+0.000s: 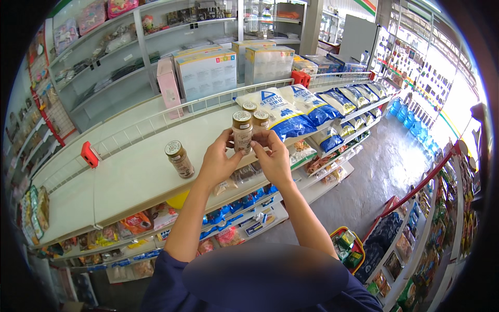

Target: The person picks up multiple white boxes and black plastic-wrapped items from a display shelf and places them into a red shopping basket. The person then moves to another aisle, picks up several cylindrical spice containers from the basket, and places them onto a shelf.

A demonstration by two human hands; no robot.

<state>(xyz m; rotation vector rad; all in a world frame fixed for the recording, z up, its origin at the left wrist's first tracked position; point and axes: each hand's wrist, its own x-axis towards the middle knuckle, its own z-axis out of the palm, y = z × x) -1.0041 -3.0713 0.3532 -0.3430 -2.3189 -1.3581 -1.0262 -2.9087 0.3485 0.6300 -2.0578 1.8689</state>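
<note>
Both hands hold one spice jar (242,132) upright over the front of the white top shelf (136,175). My left hand (220,158) is at its left side, and my right hand (272,155) has its thumb and fingers at its right side. Just behind stand a second jar (260,119) and a third (249,106), partly hidden by the held one. Another jar (179,159) stands alone on the shelf to the left of my left hand. To the right of the jars lie large blue and white flour bags (278,111).
Boxes (206,74) stand behind the wire rail (187,107). Red clips (90,155) sit on the rail. Packaged goods fill the lower shelves. A basket (349,249) with green packs rests on the floor at right, beside another stocked rack (413,249). Green packets stand at the far left.
</note>
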